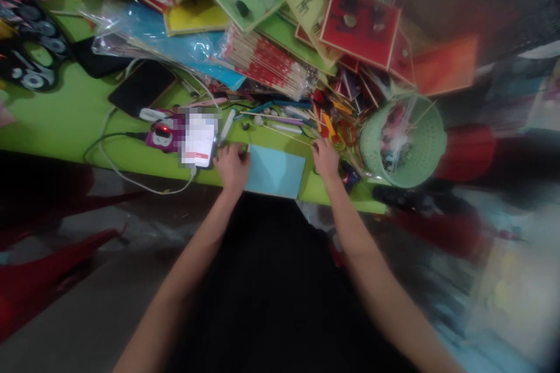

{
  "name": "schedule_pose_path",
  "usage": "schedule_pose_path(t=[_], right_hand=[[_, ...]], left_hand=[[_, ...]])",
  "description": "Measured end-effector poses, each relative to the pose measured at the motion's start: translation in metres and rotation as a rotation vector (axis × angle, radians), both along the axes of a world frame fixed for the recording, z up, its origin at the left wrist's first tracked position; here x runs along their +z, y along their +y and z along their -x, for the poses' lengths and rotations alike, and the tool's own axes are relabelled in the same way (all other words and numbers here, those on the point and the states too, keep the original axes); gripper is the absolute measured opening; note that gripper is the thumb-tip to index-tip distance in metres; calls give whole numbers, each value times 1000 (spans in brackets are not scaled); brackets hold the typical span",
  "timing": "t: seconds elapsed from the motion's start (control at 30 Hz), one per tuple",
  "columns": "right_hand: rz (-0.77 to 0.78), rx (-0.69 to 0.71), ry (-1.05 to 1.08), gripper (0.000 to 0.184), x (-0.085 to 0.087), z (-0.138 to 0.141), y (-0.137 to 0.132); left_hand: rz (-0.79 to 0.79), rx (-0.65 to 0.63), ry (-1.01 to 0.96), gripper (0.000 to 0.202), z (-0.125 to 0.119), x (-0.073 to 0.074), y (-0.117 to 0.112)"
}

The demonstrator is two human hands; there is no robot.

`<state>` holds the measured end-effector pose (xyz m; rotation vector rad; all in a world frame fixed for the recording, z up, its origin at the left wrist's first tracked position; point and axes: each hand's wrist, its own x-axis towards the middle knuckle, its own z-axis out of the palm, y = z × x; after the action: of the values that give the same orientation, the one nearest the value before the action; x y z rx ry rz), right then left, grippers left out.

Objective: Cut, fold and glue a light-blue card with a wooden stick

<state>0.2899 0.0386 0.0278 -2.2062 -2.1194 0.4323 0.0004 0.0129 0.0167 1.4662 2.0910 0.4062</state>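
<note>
A light blue card [276,172] lies flat at the front edge of the table, between my two hands. My left hand [233,168] rests at the card's left edge with its fingers curled; a small dark spot shows between thumb and forefinger, too blurred to name. Just past the card's right edge is my right hand [326,158], fingertips pinched at the end of a thin wooden stick [286,134]. The stick slants back to the left over the green tabletop. Beside my left hand lies a lit phone [202,143] with a cable plugged in.
Pens, sticks and scissors [350,133] clutter the table behind the card. A green basket [405,178] holding small items stands at the right. Coloured boards [363,23] and bundled sticks [266,61] pile up at the back. A dark phone [142,88] and purple power block [163,139] lie left.
</note>
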Motion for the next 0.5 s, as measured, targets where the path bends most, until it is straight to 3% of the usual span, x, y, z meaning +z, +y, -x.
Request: schedule_pose_path(t=[0.13,0.3,0.4,0.5], right_hand=[[-99,-132,65,26,9,-26,-18],[-217,-437,114,26,21,-76,-82],[-229,-633,139,24,19,-95,-118],[-169,-872,240,35,10,-99,-135]], left_hand=[[-8,-37,-27,27,4,-1,-11],[-19,-37,-49,30,4,-5,-16],[-15,-33,-59,29,1,-6,-12],[-19,-32,-70,27,-3,-5,-8]])
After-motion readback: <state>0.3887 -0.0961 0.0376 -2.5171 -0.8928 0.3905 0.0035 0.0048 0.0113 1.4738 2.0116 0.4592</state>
